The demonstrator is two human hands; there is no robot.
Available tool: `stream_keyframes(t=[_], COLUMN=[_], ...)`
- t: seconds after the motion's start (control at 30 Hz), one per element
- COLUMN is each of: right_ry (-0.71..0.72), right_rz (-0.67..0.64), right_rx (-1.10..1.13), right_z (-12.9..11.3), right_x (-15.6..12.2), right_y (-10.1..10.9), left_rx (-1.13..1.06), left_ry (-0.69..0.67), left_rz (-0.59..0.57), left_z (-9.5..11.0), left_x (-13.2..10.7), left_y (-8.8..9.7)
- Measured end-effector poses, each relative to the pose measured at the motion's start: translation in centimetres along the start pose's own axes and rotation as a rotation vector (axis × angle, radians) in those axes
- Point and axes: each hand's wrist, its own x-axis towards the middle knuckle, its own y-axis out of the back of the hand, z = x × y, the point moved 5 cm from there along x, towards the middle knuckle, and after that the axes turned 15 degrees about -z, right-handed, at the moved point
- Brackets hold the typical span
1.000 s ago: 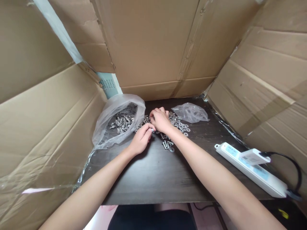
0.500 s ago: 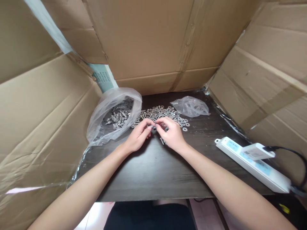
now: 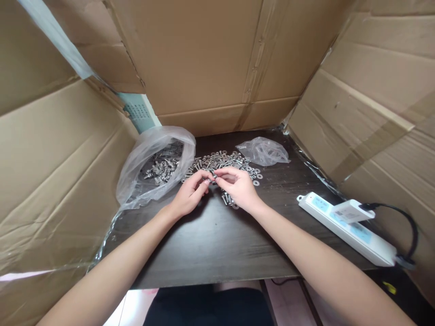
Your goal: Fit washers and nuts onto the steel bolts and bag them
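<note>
My left hand (image 3: 193, 192) is closed in a pinch on a small shiny bolt (image 3: 213, 179) above the table. Thumb and forefinger of my right hand (image 3: 238, 185) meet at the same spot, pinching a tiny metal part at the bolt's end; whether it is a nut or a washer is too small to tell. Just beyond the fingers lies a loose pile of bolts, nuts and flat washers (image 3: 220, 158). A few loose bolts (image 3: 226, 198) rest under my right hand, partly covered by it.
An open clear plastic bag (image 3: 136, 192) holding many metal fasteners (image 3: 165, 171) stands at left. A crumpled plastic bag (image 3: 267, 151) lies behind the pile at right. A white power strip (image 3: 350, 231) with a plugged-in adapter (image 3: 351, 211) occupies the right side. Cardboard walls (image 3: 204, 59) surround the dark table (image 3: 200, 253).
The whole view has shifted slightly, so things appear a little further left. Both hands still meet at the bolt, their fingers slightly rearranged; more of the loose bolts beneath my right hand shows.
</note>
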Motion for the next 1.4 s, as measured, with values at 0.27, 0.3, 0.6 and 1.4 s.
stream_keyframes(t=[0.27, 0.3, 0.6, 1.4], right_ry=[-0.085, -0.087, 0.036, 0.330], right_rz=[-0.039, -0.047, -0.023, 0.051], right_rx=[0.132, 0.128, -0.013, -0.578], right_z=[0.2, 0.2, -0.4, -4.7], right_x=[0.1, 0.1, 0.1, -1.4], right_y=[0.1, 0.1, -0.1, -1.1], left_rx=[-0.240, -0.271, -0.691, -0.661], left_ry=[0.006, 0.012, 0.156, 0.286], left_rz=[0.011, 0.009, 0.011, 0.087], left_z=[-0.7, -0.7, -1.2, -1.6], left_x=[0.4, 0.5, 0.5, 0.5], left_y=[0.3, 0.3, -0.4, 0.2])
